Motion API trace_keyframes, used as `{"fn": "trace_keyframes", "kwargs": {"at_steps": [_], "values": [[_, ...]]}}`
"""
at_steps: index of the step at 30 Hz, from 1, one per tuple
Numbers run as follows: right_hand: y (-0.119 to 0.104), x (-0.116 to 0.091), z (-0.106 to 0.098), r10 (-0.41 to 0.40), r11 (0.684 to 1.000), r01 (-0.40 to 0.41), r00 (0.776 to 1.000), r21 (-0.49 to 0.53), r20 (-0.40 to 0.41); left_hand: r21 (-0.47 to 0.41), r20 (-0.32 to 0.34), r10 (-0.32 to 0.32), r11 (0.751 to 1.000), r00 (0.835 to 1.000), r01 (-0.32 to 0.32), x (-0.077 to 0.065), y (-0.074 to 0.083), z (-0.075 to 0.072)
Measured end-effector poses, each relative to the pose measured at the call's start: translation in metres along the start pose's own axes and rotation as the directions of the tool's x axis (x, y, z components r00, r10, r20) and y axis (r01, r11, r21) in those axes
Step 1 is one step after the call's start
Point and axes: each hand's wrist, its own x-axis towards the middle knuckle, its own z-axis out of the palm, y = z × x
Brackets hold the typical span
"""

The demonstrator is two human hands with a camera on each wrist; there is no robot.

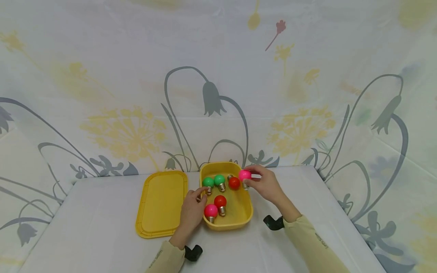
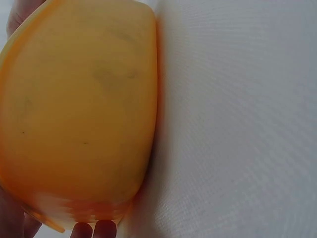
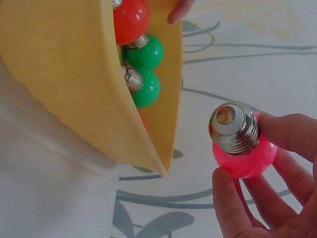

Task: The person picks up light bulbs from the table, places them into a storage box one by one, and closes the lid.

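Note:
A pink light bulb [image 3: 246, 157] with a silver screw base is pinched between the thumb and fingers of my right hand [image 1: 265, 185], at the right rim of a yellow plastic box [image 1: 228, 226]. In the right wrist view the bulb's base points toward the camera. My left hand [image 1: 192, 209] grips the box's left wall, some fingers over the rim and fingertips [image 2: 105, 229] against the outside. Inside lie two green bulbs [image 1: 219, 179], two red bulbs [image 1: 220, 201] and another pink bulb [image 1: 211, 210].
Left of the box a flat yellow lid [image 1: 162, 204] lies on the white tablecloth [image 1: 102, 212]. Behind the table hangs a flower-printed cloth [image 1: 211, 49]. Black wrist-worn pieces [image 1: 273, 223] stick out beside both wrists.

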Motion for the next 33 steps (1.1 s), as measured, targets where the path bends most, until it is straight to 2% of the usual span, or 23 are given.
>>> {"fn": "trace_keyframes", "kwargs": {"at_steps": [16, 33], "values": [[-0.006, 0.008, 0.012, -0.04, 0.999, 0.041, 0.997, -0.025, 0.069, 0.005, 0.005, -0.013, 1.0, 1.0, 0.013, 0.001, 0.0, 0.0], [-0.012, 0.019, 0.023, -0.034, 0.999, 0.039, 0.99, -0.037, 0.138, 0.012, 0.005, -0.007, 1.0, 1.0, 0.007, 0.001, 0.0, 0.0]]}}
